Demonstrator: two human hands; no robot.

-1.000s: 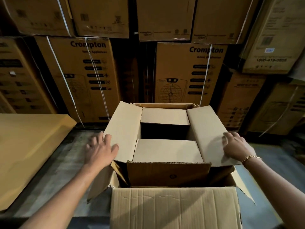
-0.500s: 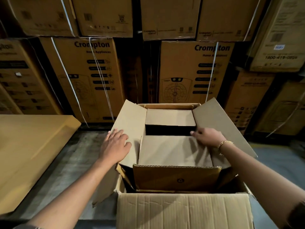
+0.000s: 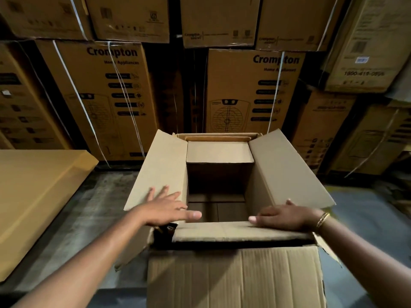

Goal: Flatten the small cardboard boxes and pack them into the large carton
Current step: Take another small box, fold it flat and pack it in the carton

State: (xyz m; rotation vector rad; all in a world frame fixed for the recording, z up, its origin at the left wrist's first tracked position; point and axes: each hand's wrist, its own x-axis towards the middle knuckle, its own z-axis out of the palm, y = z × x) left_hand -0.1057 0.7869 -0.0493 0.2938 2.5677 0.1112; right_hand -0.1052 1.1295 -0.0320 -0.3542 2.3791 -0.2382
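An open small cardboard box (image 3: pixel 287 170) stands in front of me, rising from behind the large carton's ribbed near flap (image 3: pixel 233 276). Its side flaps stand outward and its far flap (image 3: pixel 219 151) lies folded inward. The dark inside shows down to the bottom. My left hand (image 3: pixel 166 207) lies flat with straight fingers on the box's left flap (image 3: pixel 160 165), thumb reaching over the opening. My right hand (image 3: pixel 287 215) rests on the box's near flap (image 3: pixel 222 233), fingers stretched along its edge. That flap is folded back toward me.
A wall of strapped printed cartons (image 3: pixel 251 90) stands close behind the box. A big flat sheet of cardboard (image 3: pixel 37 192) lies to the left. Bare grey floor (image 3: pixel 95 210) shows between that sheet and the box, and more floor to the right (image 3: pixel 360 210).
The near flap that covered the front half of the opening has swung back toward me, exposing the inside. My right hand moved from inside the box onto that flap. My left hand slid slightly right.
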